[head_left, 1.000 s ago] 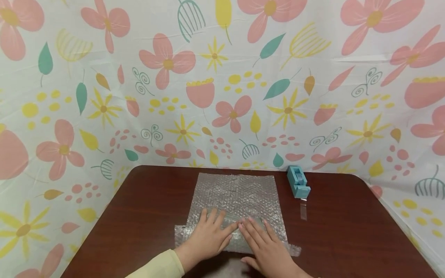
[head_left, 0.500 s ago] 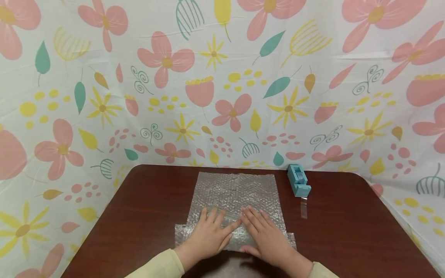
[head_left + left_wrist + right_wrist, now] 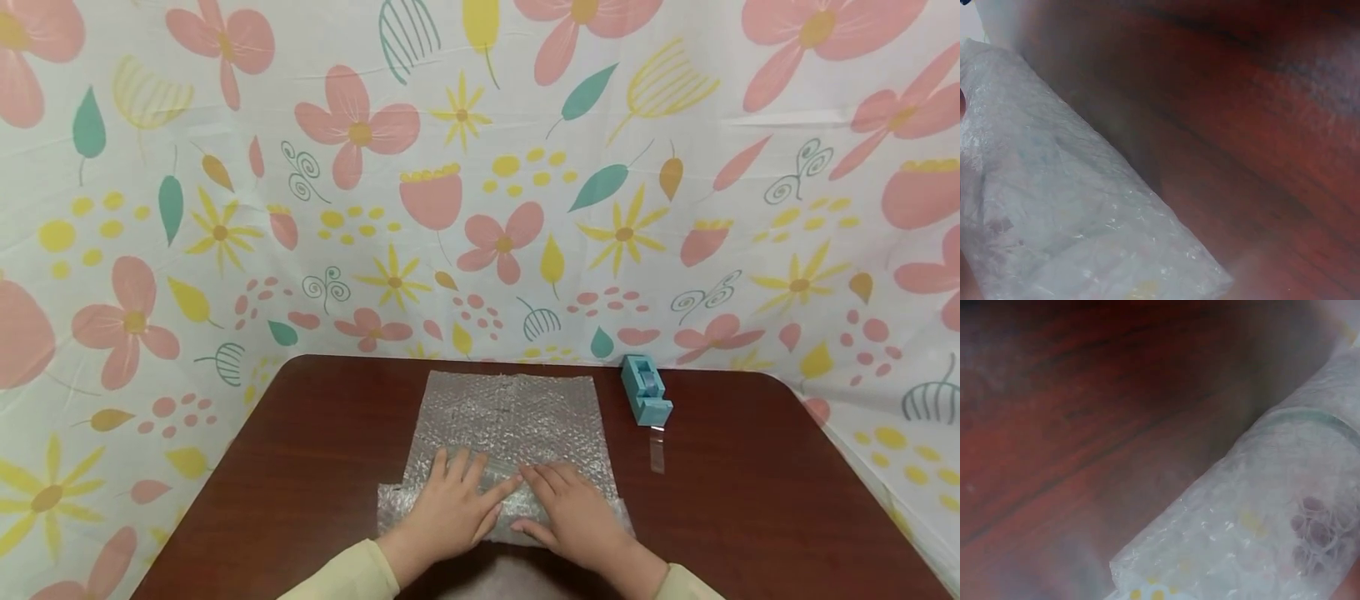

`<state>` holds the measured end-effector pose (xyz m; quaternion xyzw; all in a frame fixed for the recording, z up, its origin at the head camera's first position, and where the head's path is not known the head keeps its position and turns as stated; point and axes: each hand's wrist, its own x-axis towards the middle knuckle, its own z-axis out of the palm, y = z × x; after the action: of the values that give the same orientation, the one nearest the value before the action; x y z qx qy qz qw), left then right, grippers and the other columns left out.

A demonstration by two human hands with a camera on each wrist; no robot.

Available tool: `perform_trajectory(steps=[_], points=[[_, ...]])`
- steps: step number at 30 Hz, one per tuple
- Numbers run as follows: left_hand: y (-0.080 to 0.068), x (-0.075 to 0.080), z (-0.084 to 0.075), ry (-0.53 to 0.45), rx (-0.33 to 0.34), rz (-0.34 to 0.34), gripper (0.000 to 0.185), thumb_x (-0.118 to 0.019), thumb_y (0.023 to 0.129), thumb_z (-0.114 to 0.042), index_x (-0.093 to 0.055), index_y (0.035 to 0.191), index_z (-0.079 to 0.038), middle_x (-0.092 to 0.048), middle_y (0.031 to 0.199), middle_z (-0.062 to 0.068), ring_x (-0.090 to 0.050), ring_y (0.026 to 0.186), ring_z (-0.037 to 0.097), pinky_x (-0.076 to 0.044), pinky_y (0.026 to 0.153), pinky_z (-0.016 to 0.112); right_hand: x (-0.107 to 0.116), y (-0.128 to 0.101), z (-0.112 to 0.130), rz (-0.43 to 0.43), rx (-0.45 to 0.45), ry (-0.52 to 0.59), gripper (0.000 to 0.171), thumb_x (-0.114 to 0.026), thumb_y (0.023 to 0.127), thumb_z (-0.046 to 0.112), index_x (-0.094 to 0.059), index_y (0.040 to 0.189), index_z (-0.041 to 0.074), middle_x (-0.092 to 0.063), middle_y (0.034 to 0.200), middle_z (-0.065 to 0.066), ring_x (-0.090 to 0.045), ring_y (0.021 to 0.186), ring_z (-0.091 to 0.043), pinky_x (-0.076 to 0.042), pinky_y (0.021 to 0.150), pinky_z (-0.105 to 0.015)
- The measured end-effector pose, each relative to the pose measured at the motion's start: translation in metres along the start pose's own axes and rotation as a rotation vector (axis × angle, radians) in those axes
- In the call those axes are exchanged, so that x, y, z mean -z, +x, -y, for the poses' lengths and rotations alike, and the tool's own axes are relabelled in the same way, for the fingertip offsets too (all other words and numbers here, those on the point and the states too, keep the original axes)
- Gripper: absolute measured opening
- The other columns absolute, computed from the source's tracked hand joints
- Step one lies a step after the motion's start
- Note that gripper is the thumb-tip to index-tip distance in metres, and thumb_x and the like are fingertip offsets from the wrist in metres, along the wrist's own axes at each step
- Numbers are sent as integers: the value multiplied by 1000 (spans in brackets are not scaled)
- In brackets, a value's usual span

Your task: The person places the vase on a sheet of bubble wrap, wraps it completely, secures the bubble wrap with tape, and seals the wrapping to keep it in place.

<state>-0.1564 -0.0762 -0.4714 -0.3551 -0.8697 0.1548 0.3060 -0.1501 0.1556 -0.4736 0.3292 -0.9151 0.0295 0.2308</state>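
Now both hands lie palm down, side by side, on the near part of the bubble wrap [image 3: 510, 425] in the middle of the counter [image 3: 300, 467]. Left hand [image 3: 450, 504] presses with fingers straight and spread; right hand [image 3: 573, 512] presses with its fingers slightly bent, not gripping. Its near edge is rolled under the palms. Bare counter spreads left and right; a blue tape dispenser [image 3: 645, 390] stands far right.

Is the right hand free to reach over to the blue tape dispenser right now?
Probably yes. The right hand presses on the bubble wrap sheet; only bare brown wooden table lies between it and the blue tape dispenser to its right.
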Motion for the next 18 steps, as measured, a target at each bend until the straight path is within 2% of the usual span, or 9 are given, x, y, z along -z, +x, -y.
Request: perform_trajectory(steps=[5, 10, 18], points=[[2, 0, 0, 5, 3, -9, 46, -44, 104, -53, -49, 149, -45, -64, 127, 3, -62, 114, 25, -53, 92, 46, 0, 2, -3, 61, -2, 23, 64, -60, 94, 61, -66, 131, 9, -73, 117, -2, -67, 109, -19, -58, 94, -38], [4, -1, 0, -15, 3, 1, 45, -43, 105, -50, -51, 149, -41, -64, 127, 3, -63, 115, 25, -55, 93, 46, -4, 2, -8, 60, 10, 29, 62, -60, 95, 60, -67, 129, 9, -73, 114, -2, -67, 107, -18, -59, 92, -37], [9, 1, 3, -51, 22, 80, 45, -46, 104, -46, -51, 148, -38, -65, 129, 2, -62, 119, 25, -55, 96, 48, -4, 6, -12, 38, 16, 108, 53, -59, 98, 53, -66, 129, 10, -74, 109, -1, -67, 102, -17, -59, 87, -35]])
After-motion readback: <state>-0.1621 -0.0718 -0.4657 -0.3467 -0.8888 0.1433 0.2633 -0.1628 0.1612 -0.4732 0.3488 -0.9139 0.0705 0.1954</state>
